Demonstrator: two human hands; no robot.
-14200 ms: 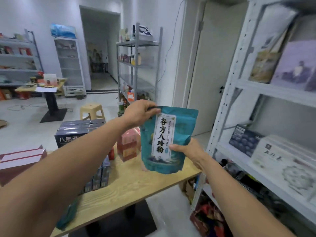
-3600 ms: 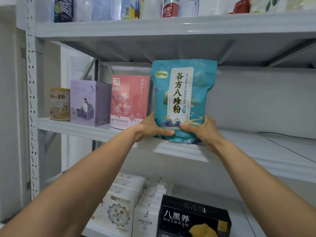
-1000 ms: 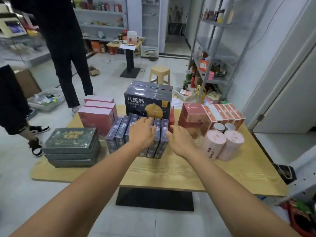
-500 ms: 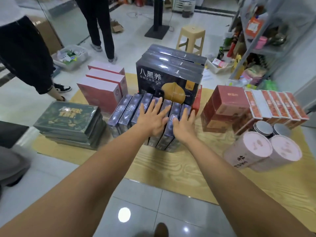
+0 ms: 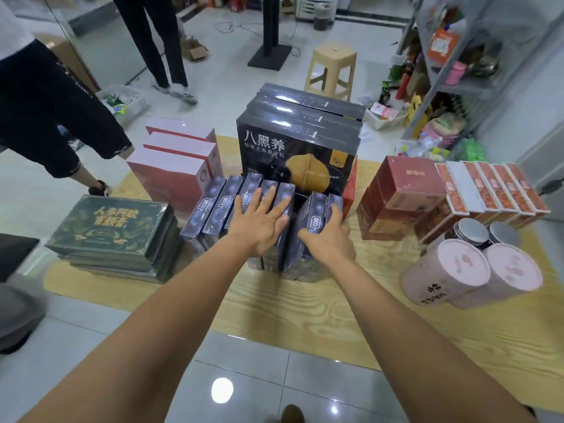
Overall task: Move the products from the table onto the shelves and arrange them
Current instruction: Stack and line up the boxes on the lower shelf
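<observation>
A row of slim dark blue boxes [image 5: 213, 206] stands on edge at the middle of the wooden table [image 5: 320, 312]. My left hand [image 5: 259, 221] lies flat with spread fingers on the tops of the middle boxes. My right hand [image 5: 329, 236] grips the two rightmost blue boxes [image 5: 317, 209], which lean away from the others across a narrow gap. Behind the row stand large black boxes [image 5: 299, 141] with a gold emblem.
Green flat boxes [image 5: 113, 227] are stacked at the left and pink-red boxes [image 5: 177, 166] behind them. Red boxes [image 5: 403, 190], orange cartons [image 5: 494, 187], pink canisters [image 5: 470, 276] and jars [image 5: 470, 233] fill the right. Two people [image 5: 55, 111] stand left; stool [image 5: 332, 71] and shelf rack [image 5: 451, 56] beyond.
My right hand has gone from lying flat on the box tops to gripping the two rightmost blue boxes, which have tilted away from the row. My left hand stays on the other boxes.
</observation>
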